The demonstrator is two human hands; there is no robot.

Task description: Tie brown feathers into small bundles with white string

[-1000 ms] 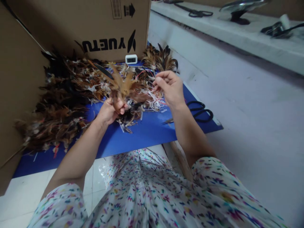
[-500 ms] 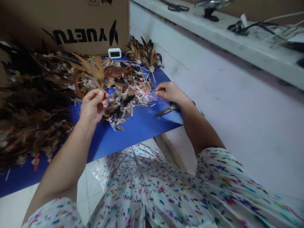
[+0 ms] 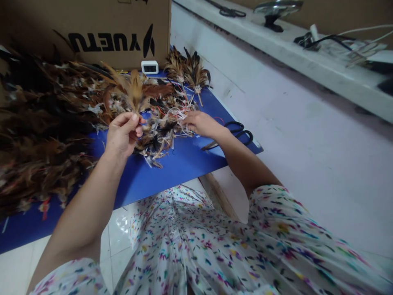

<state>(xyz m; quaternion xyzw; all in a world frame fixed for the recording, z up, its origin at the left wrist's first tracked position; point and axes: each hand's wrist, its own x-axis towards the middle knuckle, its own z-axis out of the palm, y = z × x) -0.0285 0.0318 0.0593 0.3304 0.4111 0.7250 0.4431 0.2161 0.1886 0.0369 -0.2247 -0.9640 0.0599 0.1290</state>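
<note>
Between the thumb and fingers of my left hand (image 3: 124, 131) a bunch of golden-brown feathers (image 3: 135, 92) is pinched upright by its base. My right hand (image 3: 201, 123) lies to the right, its fingertips reaching into a tangle of white and pink ties (image 3: 179, 114); whether a tie is between them I cannot make out. Under my right wrist lies a pair of black-handled scissors (image 3: 244, 134), partly hidden by the arm. Loose brown and black feathers (image 3: 158, 139) lie between the two hands on the blue tabletop (image 3: 184, 164).
A large heap of dark feathers (image 3: 37, 139) covers the table's left side. Behind it stand a cardboard box (image 3: 107, 20) and a small white digital clock (image 3: 150, 67). Bound feather bunches (image 3: 193, 73) lie by the wall. A ledge (image 3: 291, 53) on the right bears cables.
My right hand has moved left, from the loose pink strands to the white ties, uncovering the scissors' handles. My left hand still holds the feathers, shifted slightly.
</note>
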